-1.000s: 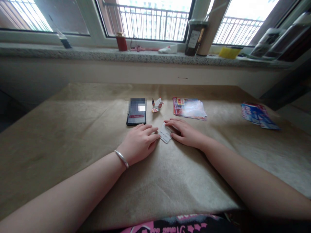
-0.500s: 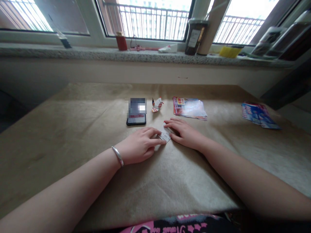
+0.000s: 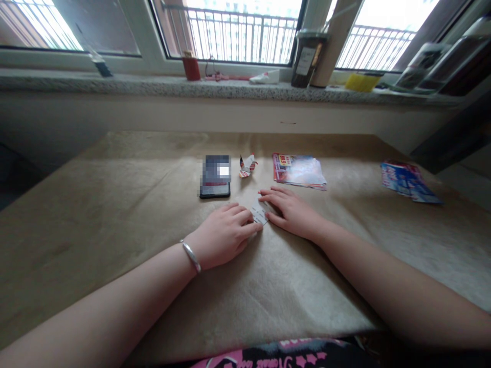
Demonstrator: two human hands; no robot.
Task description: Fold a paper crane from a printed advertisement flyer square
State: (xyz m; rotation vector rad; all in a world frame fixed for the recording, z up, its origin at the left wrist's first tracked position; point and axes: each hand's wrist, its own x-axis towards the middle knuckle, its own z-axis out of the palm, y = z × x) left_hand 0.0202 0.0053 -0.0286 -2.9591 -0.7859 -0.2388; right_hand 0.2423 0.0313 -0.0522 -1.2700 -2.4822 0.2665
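Our left hand (image 3: 224, 232) sets curled fingers on the small white folded paper slip (image 3: 260, 213), though we cannot tell if they pinch it. Our right hand (image 3: 293, 212), fingers flat and open, presses the slip from 3 o'clock onto the tan cloth-covered worktop (image 3: 115, 204).

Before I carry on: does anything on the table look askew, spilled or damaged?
Nothing spilled or damaged. The small paper lies flat between the left hand and right hand. Only the blue leaflets sit askew near the right edge of the table, apart from the neater leaflet stack.
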